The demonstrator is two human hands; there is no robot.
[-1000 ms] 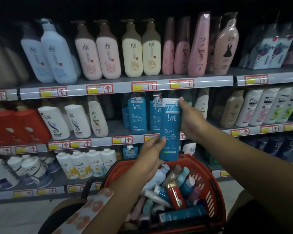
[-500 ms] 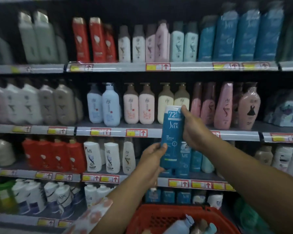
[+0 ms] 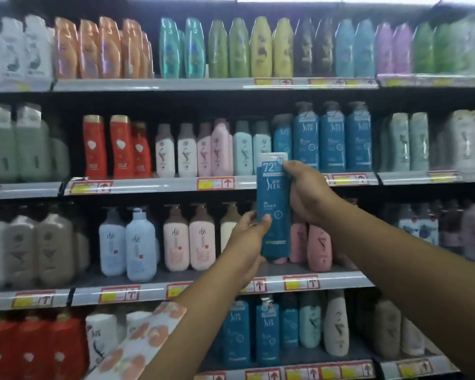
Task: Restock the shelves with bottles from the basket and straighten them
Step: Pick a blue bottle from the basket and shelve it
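Both hands up in front of the shelving w/ one tall teal-blue plastic bottle [image 3: 274,204], white cap at top, "72" and "SLEK" printed on its face, held upright, maybe a hair tilted. Left hand [image 3: 248,239] has the lower part: its grip is curled round the bottle's left edge near the base, thumb lying across the front of the label. Right hand [image 3: 309,192] takes the upper right side, grip wrapped round the bottle w/ fingertips up near the cap. Bottle sits in the air between the two hands, in front of the grey metal shelf edge [image 3: 159,185] w/ its red-and-yellow price tags, not resting on any shelf. Just behind and above-right, on the second shelf from top, a row of matching teal-blue pump bottles [image 3: 332,141] stands upright, side by side. To their left, pale pink and white bottles [image 3: 203,149], then red bottles [image 3: 115,146]. Top shelf: orange, teal, green, yellow bottles, blurred, labels unreadable. Shelf below the hands: light-blue pump bottles [image 3: 126,242] and pink ones. Lowest shelf in view has more teal-blue bottles [image 3: 266,333]. Left forearm wears a white sleeve w/ orange floral print [image 3: 137,344], bottom left.
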